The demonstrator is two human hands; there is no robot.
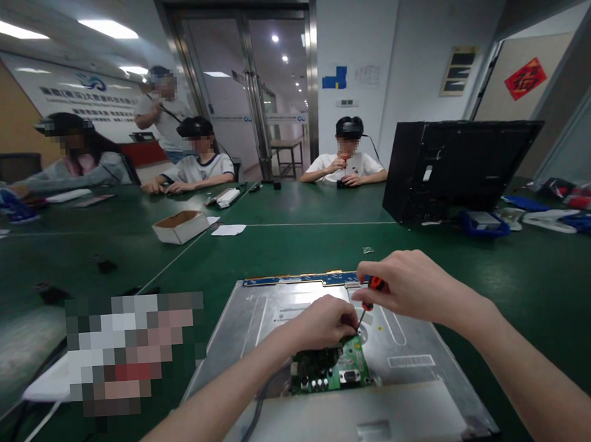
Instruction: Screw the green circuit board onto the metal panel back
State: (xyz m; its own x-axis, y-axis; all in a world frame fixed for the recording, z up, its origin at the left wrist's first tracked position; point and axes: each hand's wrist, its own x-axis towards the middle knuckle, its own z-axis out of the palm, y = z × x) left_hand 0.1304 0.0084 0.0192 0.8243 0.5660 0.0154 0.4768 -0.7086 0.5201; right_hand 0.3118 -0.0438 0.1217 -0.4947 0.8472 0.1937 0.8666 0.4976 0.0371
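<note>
Right hand (404, 284) up over the panel's far right part, closed on the red-and-black handle of a screwdriver (367, 305); handle partly hidden by the fingers. Left hand (326, 322) comes in from the near left, thumb and fingers drawn together at the green circuit board (355, 359). Cannot tell whether they pinch anything small; the contact is hidden.

Board sits on the silver metal panel (418, 357), roughly mid-width, just beyond the pale cover strip (412, 407) along the panel's near edge. Panel lies on the green tabletop (297, 244), towards the wearer's side.

Key relation: the driver's long axis slants from the right-hand grip down, leftward and towards the wearer, its thin shaft ending by the board's far right corner. Left fingertips are just beside that end. Board lies below and to the near left of the right-hand grip; left hand is the nearer, partly covering the board's far side.

Also: blue circuit strip (299, 281) along the panel's far edge; dark cable (257, 417) left of the board.
</note>
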